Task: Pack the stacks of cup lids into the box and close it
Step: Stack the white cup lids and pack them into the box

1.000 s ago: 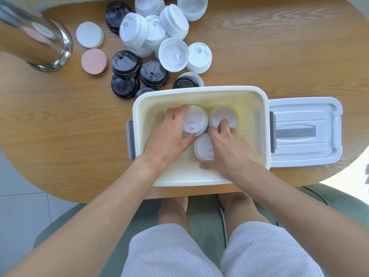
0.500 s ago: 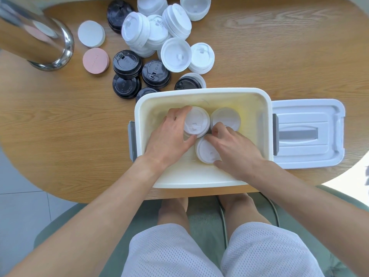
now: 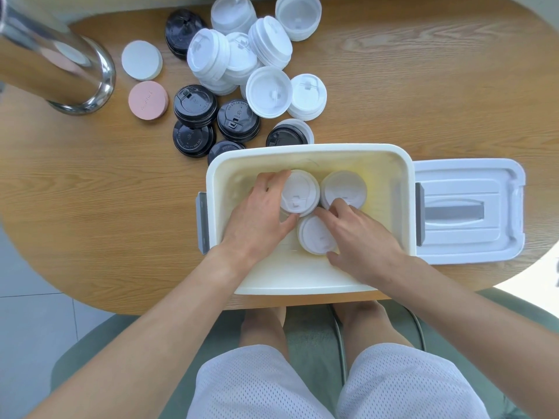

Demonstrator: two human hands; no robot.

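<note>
Three white lid stacks [image 3: 314,234] sit mid-frame in the box [image 3: 305,281]; left hand [image 3: 257,222] grips one, right hand [image 3: 360,240] pinches another. Plenty wait at upper centre: white lids [image 3: 266,92], black lids [image 3: 195,105], and the box lid [image 3: 469,249] lies off, right.

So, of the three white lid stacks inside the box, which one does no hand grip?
The far right stack: the left hand grips the far left stack, the right hand the near one.
</note>
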